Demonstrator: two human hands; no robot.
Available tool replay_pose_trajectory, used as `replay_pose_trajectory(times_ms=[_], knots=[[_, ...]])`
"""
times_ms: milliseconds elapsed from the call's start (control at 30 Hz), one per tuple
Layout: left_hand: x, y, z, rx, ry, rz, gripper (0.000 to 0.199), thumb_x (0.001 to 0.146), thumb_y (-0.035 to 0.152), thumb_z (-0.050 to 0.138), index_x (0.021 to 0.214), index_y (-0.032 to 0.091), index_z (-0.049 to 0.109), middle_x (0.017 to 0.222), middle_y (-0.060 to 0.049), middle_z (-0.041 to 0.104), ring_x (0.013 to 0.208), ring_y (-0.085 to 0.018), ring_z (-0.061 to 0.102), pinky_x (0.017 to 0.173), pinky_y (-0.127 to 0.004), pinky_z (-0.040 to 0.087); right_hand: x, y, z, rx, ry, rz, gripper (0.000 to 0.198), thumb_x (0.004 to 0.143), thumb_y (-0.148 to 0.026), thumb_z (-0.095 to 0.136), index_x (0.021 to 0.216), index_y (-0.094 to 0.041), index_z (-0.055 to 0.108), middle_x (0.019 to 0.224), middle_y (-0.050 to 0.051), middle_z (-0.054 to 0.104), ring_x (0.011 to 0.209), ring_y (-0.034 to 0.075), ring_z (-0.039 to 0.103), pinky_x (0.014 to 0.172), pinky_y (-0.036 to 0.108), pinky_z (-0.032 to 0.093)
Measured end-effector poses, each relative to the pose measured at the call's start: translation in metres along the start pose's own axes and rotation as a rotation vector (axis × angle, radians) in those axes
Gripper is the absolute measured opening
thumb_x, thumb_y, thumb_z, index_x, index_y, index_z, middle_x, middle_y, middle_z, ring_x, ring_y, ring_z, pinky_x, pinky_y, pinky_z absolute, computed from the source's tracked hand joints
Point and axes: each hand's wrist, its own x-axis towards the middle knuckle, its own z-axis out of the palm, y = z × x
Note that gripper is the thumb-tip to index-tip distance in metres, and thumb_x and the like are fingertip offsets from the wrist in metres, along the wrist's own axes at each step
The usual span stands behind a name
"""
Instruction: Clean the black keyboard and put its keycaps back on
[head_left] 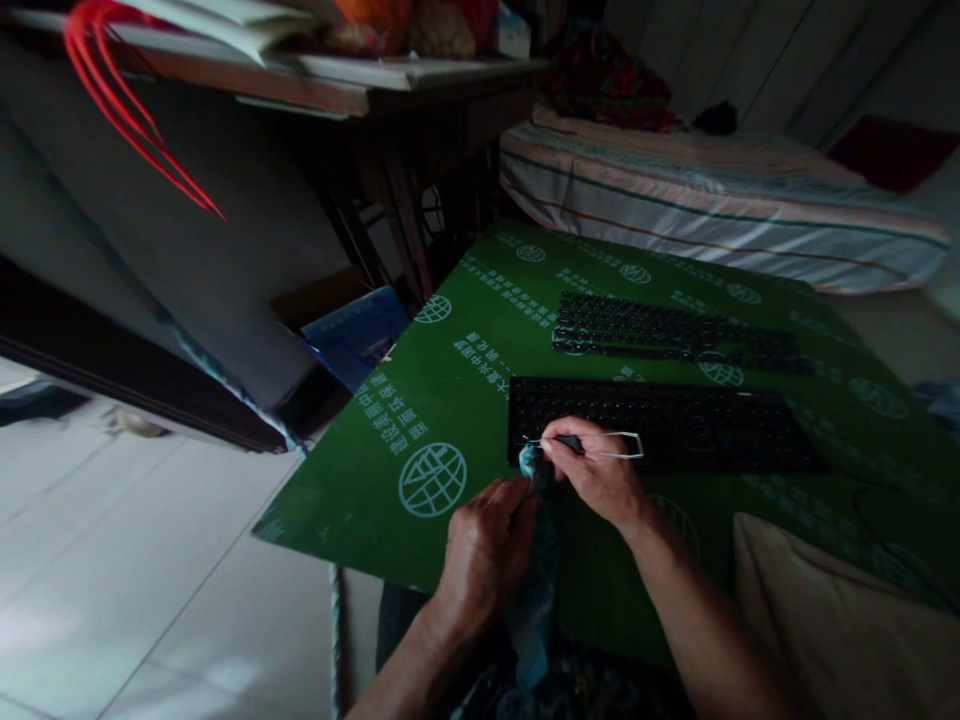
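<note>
My left hand (487, 530) is closed around a teal-blue cloth (534, 600), which hangs down towards my lap. A bunched end of the cloth sticks up above my fingers. Between the fingers of my right hand (596, 465) is a keycap puller (632, 445) with a black grip and wire loops. Its left wire end lies close to the cloth's tip; whether they touch I cannot tell. Behind both hands a black keyboard base (727, 430) lies on the green board (360, 480), partly covered by my right hand. Beyond it, black keycaps (667, 330) are laid out in rows.
A brown cloth-like piece (825, 610) lies at the near right. At the left, a blue box (356, 330) stands below a desk (315, 85) with red cords (112, 90) hanging off it. A bed (712, 190) stands behind the board.
</note>
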Motion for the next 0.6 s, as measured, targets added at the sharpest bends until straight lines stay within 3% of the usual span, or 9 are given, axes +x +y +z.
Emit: replay_pose_trajectory(times_ms=[167,400,600], knots=[[-0.001,0.0,-0.001,0.009,-0.034,-0.015,0.021,0.088,0.02,0.043,0.09,0.017,0.064,0.074,-0.004,0.067,0.065,-0.014,0.064,0.059,-0.021,0.048,-0.001,-0.002,-0.003,0.007,-0.013,0.03,0.015,0.082,-0.03,0.054,0.079,-0.018,0.061,0.052,-0.004,0.052,0.045,0.009,0.049,0.046,0.02,0.039],[0.008,0.011,-0.003,0.195,-0.06,-0.253,0.03,0.082,0.046,0.056,0.086,0.017,0.063,0.075,-0.005,0.069,0.064,-0.018,0.065,0.054,-0.024,0.044,-0.002,0.002,-0.002,0.03,0.027,0.029,0.017,0.08,-0.032,0.056,0.083,-0.017,0.063,0.063,-0.001,0.059,0.049,0.01,0.052,0.047,0.02,0.042],[0.021,0.012,0.001,0.36,-0.119,-0.261,0.02,0.085,0.035,0.053,0.078,0.017,0.061,0.071,-0.004,0.067,0.061,-0.017,0.062,0.051,-0.023,0.033,-0.002,0.002,-0.001,-0.002,0.041,-0.014,0.015,0.08,-0.03,0.056,0.08,-0.018,0.064,0.064,0.0,0.06,0.051,0.01,0.052,0.047,0.019,0.042]])
